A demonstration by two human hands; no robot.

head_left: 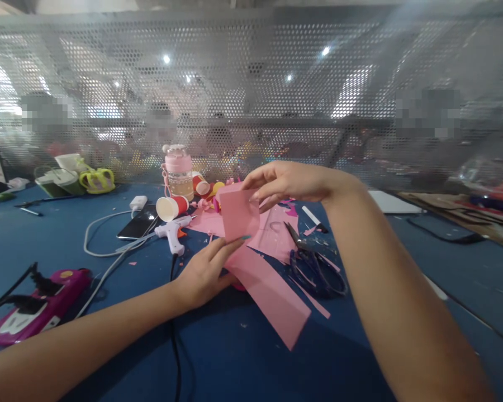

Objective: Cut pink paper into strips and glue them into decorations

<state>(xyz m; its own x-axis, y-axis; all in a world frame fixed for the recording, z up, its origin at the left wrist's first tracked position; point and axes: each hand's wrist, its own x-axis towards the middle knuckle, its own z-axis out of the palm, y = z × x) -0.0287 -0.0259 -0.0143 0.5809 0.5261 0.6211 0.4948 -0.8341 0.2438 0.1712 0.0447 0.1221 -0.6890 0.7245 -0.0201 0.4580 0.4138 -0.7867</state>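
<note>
A long strip of pink paper [272,296] stretches down to the right from my left hand [207,268], whose fingers and thumb close on it. Above, an upright square of pink paper [240,215] stands between my two hands; whether it is one piece with the strip I cannot tell. My right hand [283,181] arches over from the right and pinches the square's upper right edge. Behind the hands lie more pink sheets [276,231]. Scissors with dark blue handles [316,273] rest open to the right of the strip.
Left of the hands are a white glue gun [171,231], a paper cup [171,207], a black phone [138,223] and a purple power strip [42,304] with cables. A pink bottle [178,173] stands behind. At right lies a marker [314,219]. Perforated metal panel [251,100] backs the table.
</note>
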